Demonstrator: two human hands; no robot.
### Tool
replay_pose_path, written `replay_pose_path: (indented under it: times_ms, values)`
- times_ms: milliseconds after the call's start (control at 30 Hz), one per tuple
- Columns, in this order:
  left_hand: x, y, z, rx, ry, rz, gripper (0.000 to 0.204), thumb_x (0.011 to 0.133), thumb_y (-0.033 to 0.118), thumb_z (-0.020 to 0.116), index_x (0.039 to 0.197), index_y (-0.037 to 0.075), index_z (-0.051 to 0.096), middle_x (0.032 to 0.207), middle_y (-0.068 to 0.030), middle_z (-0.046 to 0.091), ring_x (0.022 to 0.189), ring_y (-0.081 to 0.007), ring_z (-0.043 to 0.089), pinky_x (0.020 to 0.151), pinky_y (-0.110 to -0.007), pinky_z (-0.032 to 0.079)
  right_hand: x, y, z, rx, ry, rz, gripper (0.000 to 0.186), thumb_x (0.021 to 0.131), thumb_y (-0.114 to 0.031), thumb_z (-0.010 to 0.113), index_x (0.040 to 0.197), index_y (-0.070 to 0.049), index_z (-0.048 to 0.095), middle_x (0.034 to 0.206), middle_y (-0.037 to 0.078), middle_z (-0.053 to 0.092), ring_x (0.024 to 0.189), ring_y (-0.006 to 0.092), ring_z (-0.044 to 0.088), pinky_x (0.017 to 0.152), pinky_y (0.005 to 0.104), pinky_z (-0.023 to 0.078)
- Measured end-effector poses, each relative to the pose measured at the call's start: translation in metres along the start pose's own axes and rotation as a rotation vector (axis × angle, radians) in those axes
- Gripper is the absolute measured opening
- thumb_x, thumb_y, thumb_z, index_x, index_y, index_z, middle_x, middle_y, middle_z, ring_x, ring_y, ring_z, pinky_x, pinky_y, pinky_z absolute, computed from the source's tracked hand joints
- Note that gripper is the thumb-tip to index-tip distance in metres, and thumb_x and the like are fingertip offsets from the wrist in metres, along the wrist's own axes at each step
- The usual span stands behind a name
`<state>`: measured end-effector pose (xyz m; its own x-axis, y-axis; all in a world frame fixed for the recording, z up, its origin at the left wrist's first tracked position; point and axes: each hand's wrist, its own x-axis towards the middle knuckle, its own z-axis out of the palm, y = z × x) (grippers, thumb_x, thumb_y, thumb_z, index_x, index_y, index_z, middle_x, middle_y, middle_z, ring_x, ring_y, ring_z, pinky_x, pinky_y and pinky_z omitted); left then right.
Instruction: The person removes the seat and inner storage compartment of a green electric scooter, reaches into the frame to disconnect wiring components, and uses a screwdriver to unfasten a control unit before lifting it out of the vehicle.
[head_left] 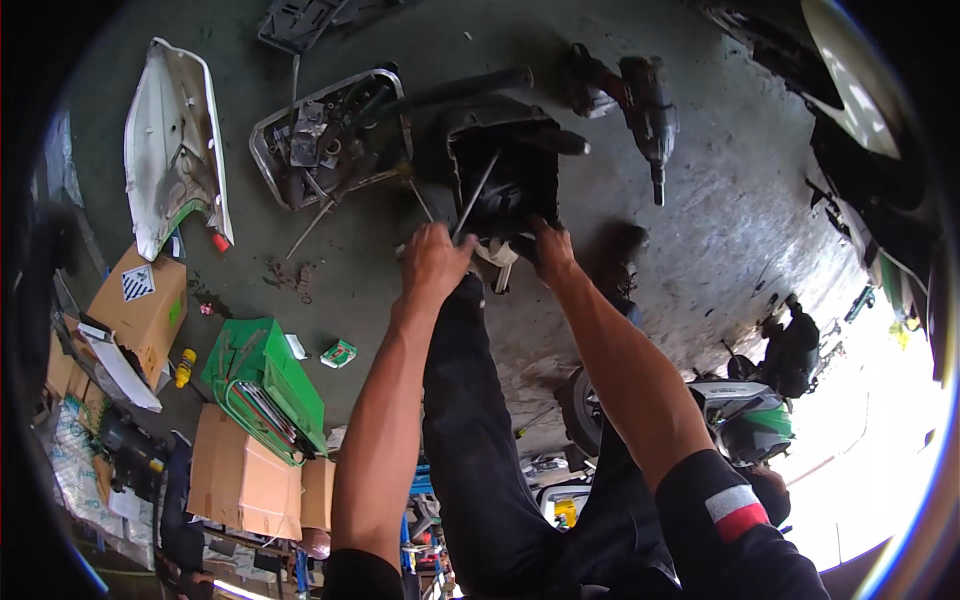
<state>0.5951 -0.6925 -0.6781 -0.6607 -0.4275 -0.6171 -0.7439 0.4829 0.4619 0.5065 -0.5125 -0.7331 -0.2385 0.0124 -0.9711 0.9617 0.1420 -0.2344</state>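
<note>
While your left hand [437, 262] is wrapped around a metal rod [478, 195] angled over the black housing [525, 185], your right hand [550, 252] touches its near right edge; can't tell if it's clamped. Housing sits on the floor [720, 150] beside the metal tray [263, 160]. Looks mid-job: loose parts [310, 140] already trayed, housing work seemingly unfinished, remaining steps unclear.

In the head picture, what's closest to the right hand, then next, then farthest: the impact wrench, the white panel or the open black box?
From the right hand:
1. Open black box, right up against it.
2. Impact wrench, on the floor, up and right.
3. White panel, far over left.
</note>
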Motion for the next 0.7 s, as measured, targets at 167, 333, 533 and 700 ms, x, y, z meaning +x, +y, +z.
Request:
replay_pose_path:
  times_ms: [167, 333, 533, 700]
  values:
    - [-0.019, 0.014, -0.01, -0.2, -0.002, -0.178, 0.032, 0.086, 0.026, 0.065, 0.085, -0.005, 0.065, 0.071, -0.0227, 0.062, 0.068, -0.0372, 0.062, 0.065, -0.042, 0.047, -0.03, -0.027, 0.006, -0.879, 0.467, -0.514, 0.062, 0.088, -0.026, 0.061, 0.139, -0.002, 0.035, 0.127, 0.025, 0.05, 0.111, 0.0396, 0.057, 0.092, 0.0511, 0.047]
    - [-0.064, 0.029, -0.034, -0.268, -0.067, -0.334, 0.033, 0.09, 0.028, 0.063, 0.078, -0.003, 0.061, 0.054, -0.0032, 0.046, 0.047, -0.0112, 0.047, 0.045, -0.032, 0.036, -0.057, -0.072, 0.015, -1.081, 0.447, -0.644, 0.081, 0.085, -0.029, 0.067, 0.148, -0.008, 0.021, 0.138, 0.027, 0.035, 0.119, 0.046, 0.047, 0.099, 0.05, 0.042]
    - [-0.135, 0.061, -0.051, -0.725, -0.006, -0.604, 0.031, 0.091, 0.03, 0.063, 0.084, 0.0, 0.061, 0.054, 0.0022, 0.047, 0.045, -0.0062, 0.045, 0.04, -0.023, 0.032, -0.039, -0.138, 0.043, -1.159, -0.042, -1.059, 0.06, 0.085, -0.02, 0.063, 0.14, -0.013, 0.039, 0.124, 0.024, 0.049, 0.117, 0.0422, 0.049, 0.094, 0.046, 0.045]
    - [-0.168, 0.069, -0.066, -0.747, 0.151, -0.617, 0.027, 0.096, 0.027, 0.057, 0.082, 0.003, 0.056, 0.057, 0.0032, 0.046, 0.045, -0.0046, 0.042, 0.041, -0.021, 0.031, -0.044, -0.157, 0.043, -1.49, 0.0, -1.014, 0.038, 0.083, -0.014, 0.062, 0.12, -0.008, 0.055, 0.106, 0.021, 0.058, 0.108, 0.0398, 0.055, 0.089, 0.0483, 0.046]
